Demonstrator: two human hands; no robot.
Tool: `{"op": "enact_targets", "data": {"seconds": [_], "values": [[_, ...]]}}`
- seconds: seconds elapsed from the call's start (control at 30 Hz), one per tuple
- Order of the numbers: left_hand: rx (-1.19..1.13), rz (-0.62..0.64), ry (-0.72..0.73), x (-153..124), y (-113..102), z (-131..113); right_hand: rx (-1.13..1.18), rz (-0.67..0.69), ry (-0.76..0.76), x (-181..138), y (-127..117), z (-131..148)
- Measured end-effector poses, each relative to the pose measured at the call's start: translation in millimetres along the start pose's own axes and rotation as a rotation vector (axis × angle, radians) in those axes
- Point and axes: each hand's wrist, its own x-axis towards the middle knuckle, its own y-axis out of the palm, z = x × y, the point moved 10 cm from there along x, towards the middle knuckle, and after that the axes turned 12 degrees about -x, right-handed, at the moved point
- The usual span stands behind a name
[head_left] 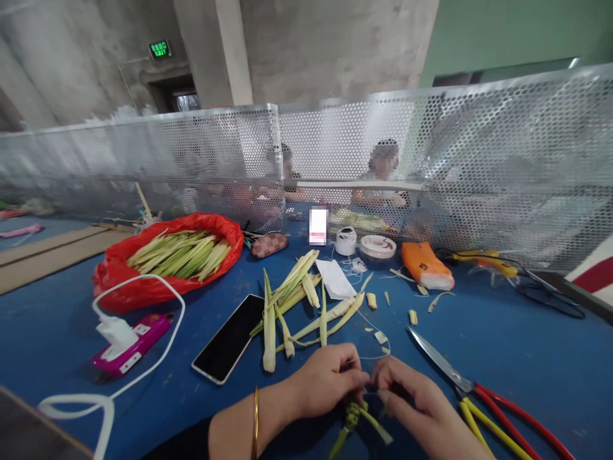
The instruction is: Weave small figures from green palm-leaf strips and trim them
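Observation:
Low in the view, a small knotted piece of green leaf strips [353, 416] sits just under the curled fingers of my left hand [328, 380]. That hand is closed and appears to grip its top, though the fingers partly hide the contact. My right hand [414, 402] is pinched closed close beside it, with a thin white thread [389, 348] at its fingertips. Scissors [450, 367] with red and yellow handles lie partly spread right of my right hand. Pale green leaf strips [269, 332] are scattered beyond my hands.
A red plastic bag [230, 233] of leaf strips stands at left, near a purple power strip [138, 342] and a phone [230, 338]. Thread spools [345, 241], tape [377, 246] and an orange tissue pack [426, 265] line the back before a perforated metal divider [335, 140]; people sit behind it.

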Motion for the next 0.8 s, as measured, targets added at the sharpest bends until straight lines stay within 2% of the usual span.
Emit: {"op": "enact_targets", "data": {"seconds": [0.13,0.23,0.63,0.8], "values": [[-0.015,0.0,0.025,0,2,0,0.343,0.082,0.125,4,15,-15],[0.012,0.014,0.044,-1,3,-4,0.423,0.117,0.147,3,23,-19],[0.253,-0.005,0.088,-5,5,-22,0.069,0.151,0.111,-5,19,-14],[0.285,-0.007,0.079,-6,5,-24,0.05,0.133,0.099,-4,16,-12]]}}
